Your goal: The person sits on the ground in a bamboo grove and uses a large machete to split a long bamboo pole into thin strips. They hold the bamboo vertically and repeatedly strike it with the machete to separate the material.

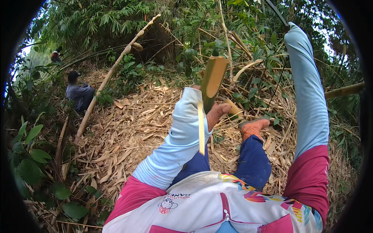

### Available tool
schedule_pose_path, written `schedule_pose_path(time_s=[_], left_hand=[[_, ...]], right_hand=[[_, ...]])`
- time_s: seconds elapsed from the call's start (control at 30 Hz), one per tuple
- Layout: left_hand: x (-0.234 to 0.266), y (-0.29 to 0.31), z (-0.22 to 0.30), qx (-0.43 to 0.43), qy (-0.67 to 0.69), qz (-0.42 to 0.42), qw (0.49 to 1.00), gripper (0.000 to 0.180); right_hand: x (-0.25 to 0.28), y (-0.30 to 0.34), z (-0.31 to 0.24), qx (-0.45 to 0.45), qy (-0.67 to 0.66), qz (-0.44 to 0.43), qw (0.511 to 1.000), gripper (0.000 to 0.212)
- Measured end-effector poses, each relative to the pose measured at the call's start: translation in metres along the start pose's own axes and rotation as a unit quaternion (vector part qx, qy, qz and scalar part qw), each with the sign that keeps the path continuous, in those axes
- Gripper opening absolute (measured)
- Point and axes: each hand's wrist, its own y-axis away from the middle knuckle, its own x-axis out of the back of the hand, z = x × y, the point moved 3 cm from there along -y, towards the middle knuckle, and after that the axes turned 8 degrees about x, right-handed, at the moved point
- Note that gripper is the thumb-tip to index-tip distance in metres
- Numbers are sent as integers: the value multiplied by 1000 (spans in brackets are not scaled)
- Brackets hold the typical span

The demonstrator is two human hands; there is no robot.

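Observation:
My left hand (215, 115) is wrapped round a split green bamboo piece (214, 79), held tilted in front of me with a pale cut face showing and a jagged top end. A thin pale bamboo strip (201, 130) shows in front of my left sleeve; whether it is attached or falling I cannot tell. High at the upper right, my right hand (291, 31) is raised, largely covered by the light blue sleeve. From it a long dark blade (276, 12), like a machete's, points up and left; its handle is hidden.
Dry bamboo leaves (128, 128) cover the slope. A long bamboo pole (112, 73) leans at the left. Another person (79, 93) sits beyond it, and one more (56, 55) is farther back. My orange boot (254, 127) stands near cut stalks; a bamboo pole (344, 90) juts in at the right.

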Motion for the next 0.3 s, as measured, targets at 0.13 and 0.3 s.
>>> schedule_pose_path(time_s=[0.13, 0.3], left_hand=[[24, -15, -9, 80, -12, -15, 997, 55], [16, -15, -9, 100, 30, -41, 994, 61]], right_hand=[[-21, 17, 62, 144, -91, 59, 984, 19], [-52, 137, 8, 200, -215, 87, 952, 25]])
